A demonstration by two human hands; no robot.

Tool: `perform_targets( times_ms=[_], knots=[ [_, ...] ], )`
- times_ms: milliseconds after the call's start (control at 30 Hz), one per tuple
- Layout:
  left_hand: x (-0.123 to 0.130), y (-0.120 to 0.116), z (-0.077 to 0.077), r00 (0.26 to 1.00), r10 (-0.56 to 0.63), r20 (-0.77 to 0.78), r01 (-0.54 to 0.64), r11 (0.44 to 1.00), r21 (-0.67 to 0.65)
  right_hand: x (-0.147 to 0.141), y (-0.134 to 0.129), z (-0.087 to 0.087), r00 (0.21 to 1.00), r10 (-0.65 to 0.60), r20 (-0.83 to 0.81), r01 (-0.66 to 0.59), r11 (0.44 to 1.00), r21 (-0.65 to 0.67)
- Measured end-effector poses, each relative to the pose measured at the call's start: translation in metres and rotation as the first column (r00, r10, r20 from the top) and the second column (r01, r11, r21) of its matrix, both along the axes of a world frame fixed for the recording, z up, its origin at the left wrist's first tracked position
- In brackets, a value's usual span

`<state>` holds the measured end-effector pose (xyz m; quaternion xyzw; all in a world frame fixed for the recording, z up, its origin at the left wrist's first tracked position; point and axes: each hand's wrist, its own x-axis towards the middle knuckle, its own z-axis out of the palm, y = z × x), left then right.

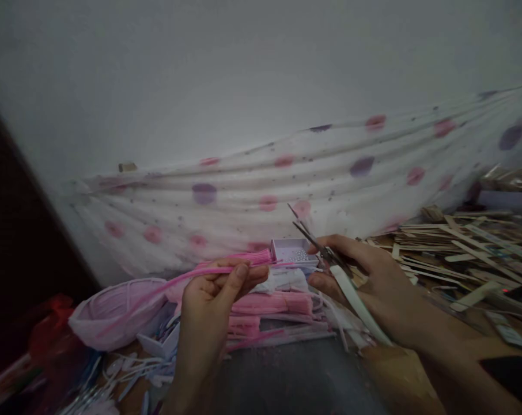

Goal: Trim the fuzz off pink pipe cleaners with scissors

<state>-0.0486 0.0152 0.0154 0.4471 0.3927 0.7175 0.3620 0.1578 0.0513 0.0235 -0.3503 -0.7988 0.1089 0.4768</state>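
Observation:
My left hand (220, 294) is closed, pinching a long pink pipe cleaner (187, 276) between thumb and fingers. One end pokes out to the right past the fingertips; the rest trails down to the left. My right hand (369, 276) grips metal scissors (310, 235), blades parted and pointing up and left, apart from the pipe cleaner. A pale flat strip (358, 305) runs along the right palm; whether the hand holds it, I cannot tell. Beneath both hands lie bundles of pink pipe cleaners (282, 302) and a white bundle (287, 281).
Behind the hands stands a small white box (282, 249) with pearly beads. A pale pink basket (114, 311) is at left, beside a red plastic bag (53, 328). Flat wooden sticks (442, 242) are heaped at right. A dark grey surface (287, 374) lies nearest me. Dotted sheeting (244, 190) covers the lower wall.

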Motion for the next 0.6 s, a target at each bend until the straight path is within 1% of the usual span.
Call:
perform_targets(
  times_ms=[67, 133, 200, 300, 367, 467, 533, 600],
  knots=[
    [0.003, -0.003, 0.002, 1.0, 0.012, -0.009, -0.011, 1.0, 0.006, -0.004, -0.001, -0.001, 0.984, 0.094, -0.152, -0.113, 0.986, -0.12],
    [0.005, -0.007, 0.003, 0.999, 0.021, -0.043, -0.021, 1.0, 0.007, -0.009, -0.002, -0.001, 0.929, 0.159, -0.334, -0.236, 0.951, -0.202],
    [0.007, -0.011, 0.003, 0.994, 0.031, -0.101, -0.03, 0.999, 0.012, -0.016, -0.004, -0.001, 0.864, 0.194, -0.464, -0.337, 0.908, -0.249],
    [0.009, -0.015, 0.002, 0.981, 0.041, -0.188, -0.038, 0.999, 0.019, -0.022, -0.007, 0.0, 0.814, 0.231, -0.533, -0.445, 0.838, -0.316],
    [0.01, -0.016, 0.002, 0.978, 0.034, -0.206, -0.031, 0.999, 0.02, -0.024, -0.008, 0.0, 0.805, 0.236, -0.545, -0.473, 0.81, -0.347],
    [0.013, -0.014, 0.001, 0.986, 0.005, -0.167, -0.008, 1.0, -0.018, -0.027, -0.007, -0.004, 0.79, 0.231, -0.568, -0.484, 0.804, -0.346],
    [0.017, -0.012, 0.001, 0.99, -0.028, -0.135, 0.022, 0.999, -0.05, -0.03, -0.007, -0.007, 0.783, 0.222, -0.582, -0.469, 0.825, -0.316],
    [0.021, -0.01, 0.0, 0.99, -0.045, -0.133, 0.04, 0.998, -0.045, -0.033, -0.007, -0.009, 0.787, 0.208, -0.581, -0.433, 0.856, -0.28]
  ],
)
